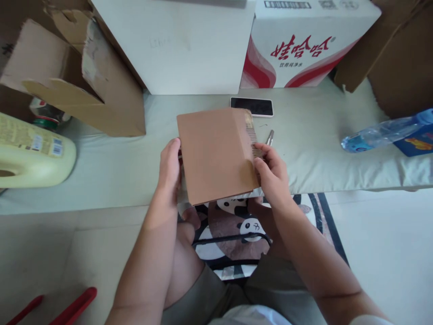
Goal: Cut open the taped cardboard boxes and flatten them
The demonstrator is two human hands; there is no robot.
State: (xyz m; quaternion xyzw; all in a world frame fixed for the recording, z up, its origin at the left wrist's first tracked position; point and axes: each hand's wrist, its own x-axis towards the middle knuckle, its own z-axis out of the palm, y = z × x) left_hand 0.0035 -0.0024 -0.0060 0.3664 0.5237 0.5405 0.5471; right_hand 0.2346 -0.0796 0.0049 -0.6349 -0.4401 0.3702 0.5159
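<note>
A flat brown cardboard piece (216, 153) is held up between both hands over the front edge of a pale green mat (318, 149). My left hand (169, 169) grips its left edge, fingers curled behind it. On the torn right edge, my right hand (272, 174) pinches the cardboard with thumb and fingers. A small metal tool (269, 137) lies on the mat just beyond my right hand.
A black phone (252, 106) lies behind the cardboard. White boxes (176, 45) and a red-printed carton (304, 40) stand at the back. An open brown box (77, 76) and a yellow jug (30, 158) lie left, a water bottle (379, 135) right. Red handles (72, 309) lie on the floor.
</note>
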